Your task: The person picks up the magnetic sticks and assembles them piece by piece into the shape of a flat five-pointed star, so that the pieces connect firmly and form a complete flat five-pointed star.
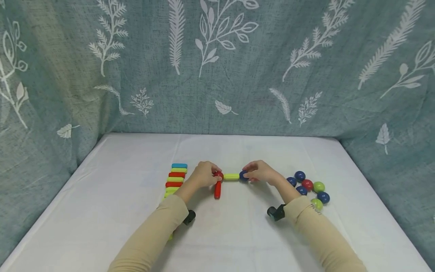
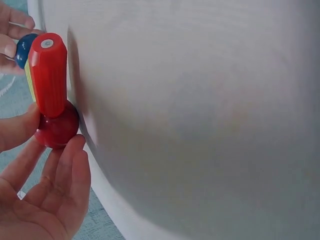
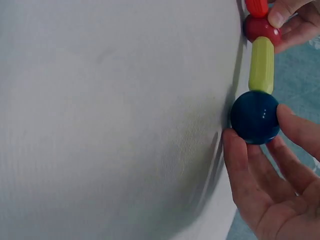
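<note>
My left hand pinches a red ball between thumb and fingers. A red rod joins that ball and points toward the near side of the table. From the same ball a yellow-green rod runs right to a dark blue ball. My right hand holds the blue ball, thumb on one side and fingertips on the other. Together the two balls and two rods form a connected corner shape, low over the white tabletop.
Left of my left forearm lies a column of blue, yellow-green and red rods, partly hidden by the sleeve. Several loose blue, red and green balls sit beside my right forearm. A patterned teal curtain hangs behind the white table.
</note>
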Available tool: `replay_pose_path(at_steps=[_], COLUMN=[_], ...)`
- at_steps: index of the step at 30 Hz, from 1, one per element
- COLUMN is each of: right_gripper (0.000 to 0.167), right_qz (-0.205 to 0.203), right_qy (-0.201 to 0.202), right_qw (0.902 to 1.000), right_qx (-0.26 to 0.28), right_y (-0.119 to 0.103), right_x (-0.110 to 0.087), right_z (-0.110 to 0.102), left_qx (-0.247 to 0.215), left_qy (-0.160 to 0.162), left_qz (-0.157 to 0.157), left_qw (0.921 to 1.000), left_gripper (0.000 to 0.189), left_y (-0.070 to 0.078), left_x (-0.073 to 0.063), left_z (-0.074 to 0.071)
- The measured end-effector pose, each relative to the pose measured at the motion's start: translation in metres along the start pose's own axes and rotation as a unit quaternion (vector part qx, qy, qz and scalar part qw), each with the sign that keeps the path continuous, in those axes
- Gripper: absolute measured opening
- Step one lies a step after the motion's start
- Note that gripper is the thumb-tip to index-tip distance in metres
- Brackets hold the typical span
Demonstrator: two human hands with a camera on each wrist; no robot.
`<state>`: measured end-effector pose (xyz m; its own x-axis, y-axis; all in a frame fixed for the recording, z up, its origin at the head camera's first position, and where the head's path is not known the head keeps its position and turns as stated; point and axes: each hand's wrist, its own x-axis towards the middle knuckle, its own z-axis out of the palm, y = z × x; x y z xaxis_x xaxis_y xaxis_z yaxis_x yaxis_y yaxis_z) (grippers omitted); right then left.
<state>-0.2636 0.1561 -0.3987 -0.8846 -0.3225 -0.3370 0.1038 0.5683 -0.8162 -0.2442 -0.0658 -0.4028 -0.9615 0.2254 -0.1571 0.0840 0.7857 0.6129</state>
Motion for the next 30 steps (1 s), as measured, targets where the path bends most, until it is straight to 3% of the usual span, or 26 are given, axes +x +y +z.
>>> replay_pose_path(at_steps=[8, 16, 24, 30], right_gripper=[0.031, 0.05, 0.041, 0.037], right_qz=[0.004, 0.01, -0.01, -0.026], right_qy=[0.021, 0.026, -0.049, -0.118], right_qw=[0.9992, 0.9996, 0.998, 0.9915], right_qx=[-0.033, -0.007, -0.039, -0.049], right_y=[-0.004, -0.007, -0.003, 0.001], right_x=[0.007, 0.002, -0.013, -0.024], right_z=[0.005, 0.007, 0.007, 0.011], left_qx=[0.022, 0.075, 0.101, 0.093], left_qy=[-0.003, -0.037, -0.053, -0.058], left_qz=[0.002, 0.007, -0.011, -0.015], left_qw=[0.9998, 0.9965, 0.9934, 0.9938], left_gripper=[0.029, 0.026, 0.03, 0.034], left_y=[0.002, 0.009, 0.016, 0.021], left_x=[-0.003, -0.013, -0.02, -0.027], left_z=[-0.003, -0.002, -0.002, 0.004])
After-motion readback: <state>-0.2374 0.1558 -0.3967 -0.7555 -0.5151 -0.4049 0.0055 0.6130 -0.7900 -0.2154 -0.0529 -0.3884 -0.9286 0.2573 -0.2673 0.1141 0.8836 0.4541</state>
